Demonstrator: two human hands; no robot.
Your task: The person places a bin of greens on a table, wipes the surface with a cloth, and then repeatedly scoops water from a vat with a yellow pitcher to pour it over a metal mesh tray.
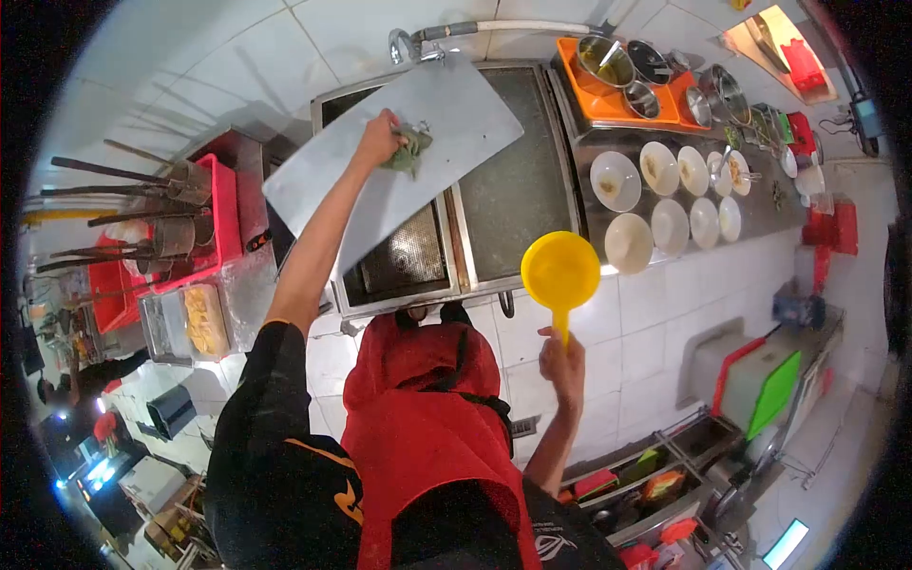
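My left hand [378, 141] is closed on a crumpled green cloth [408, 150], which it presses against a large grey-white board [456, 123]. The board lies slanted over the metal cooker or sink unit [513, 180], its far edge near the tap. In my right hand [562, 366] is the handle of a yellow ladle-like scoop [560, 271], its round bowl out over the floor to the right of the unit. My fingers wrap round the handle. What the bowl holds, if anything, I cannot make out.
White bowls [629, 243] stand in two rows on the right counter. Behind them an orange tray [608, 109] carries metal pots. At left, a red basket [223, 214] holds long-handled strainers [176, 233], near a tray of yellow food [204, 321]. A tap [404, 46] is on the wall.
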